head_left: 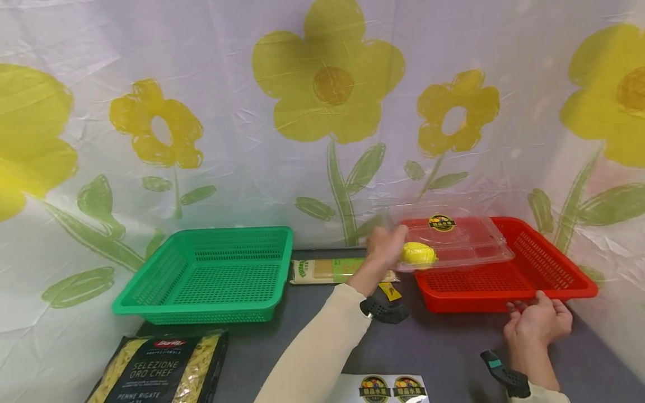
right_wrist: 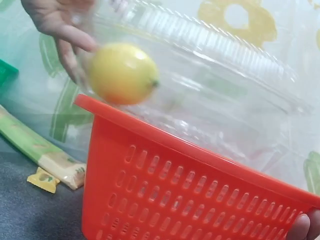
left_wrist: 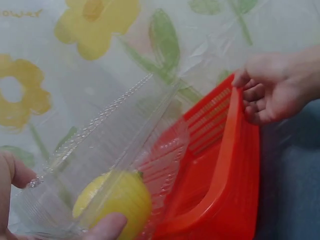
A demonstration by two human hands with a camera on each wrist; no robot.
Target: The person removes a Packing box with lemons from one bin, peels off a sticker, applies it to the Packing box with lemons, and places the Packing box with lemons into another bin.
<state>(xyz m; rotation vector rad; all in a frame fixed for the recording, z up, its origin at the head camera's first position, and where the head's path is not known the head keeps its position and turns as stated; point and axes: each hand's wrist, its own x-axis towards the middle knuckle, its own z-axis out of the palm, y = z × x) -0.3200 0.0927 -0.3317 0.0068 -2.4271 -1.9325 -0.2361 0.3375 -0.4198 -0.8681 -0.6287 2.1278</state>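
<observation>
My left hand grips one end of a clear plastic fruit box with a black and gold round label. A yellow lemon lies inside it at the end near my thumb. The box is tilted over the red basket, overlapping its left and back part in the head view. My right hand holds the basket's front rim, its fingers curled over the edge in the left wrist view.
A green basket stands at the left, with a Barilla penne bag before it. A noodle packet and a small yellow sachet lie between the baskets. A label sheet is at the front edge. A flowered curtain hangs behind.
</observation>
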